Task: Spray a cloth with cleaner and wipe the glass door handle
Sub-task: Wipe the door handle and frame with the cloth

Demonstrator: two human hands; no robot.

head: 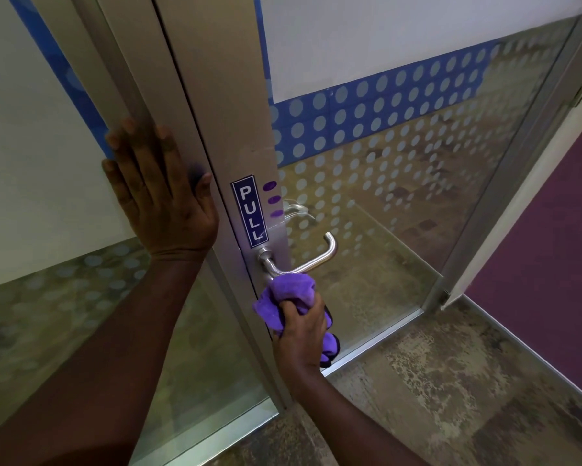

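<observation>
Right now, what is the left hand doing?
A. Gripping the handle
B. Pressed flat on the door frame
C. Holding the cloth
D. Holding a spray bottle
B: the left hand lies open, palm flat on the metal door frame, while the right hand holds the purple cloth just under the handle. No spray bottle is in view.

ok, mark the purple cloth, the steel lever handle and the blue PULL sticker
purple cloth [291, 287]: head view, bunched top fold.
steel lever handle [320, 258]: head view, mid bar.
blue PULL sticker [251, 211]: head view, centre lettering.
</observation>
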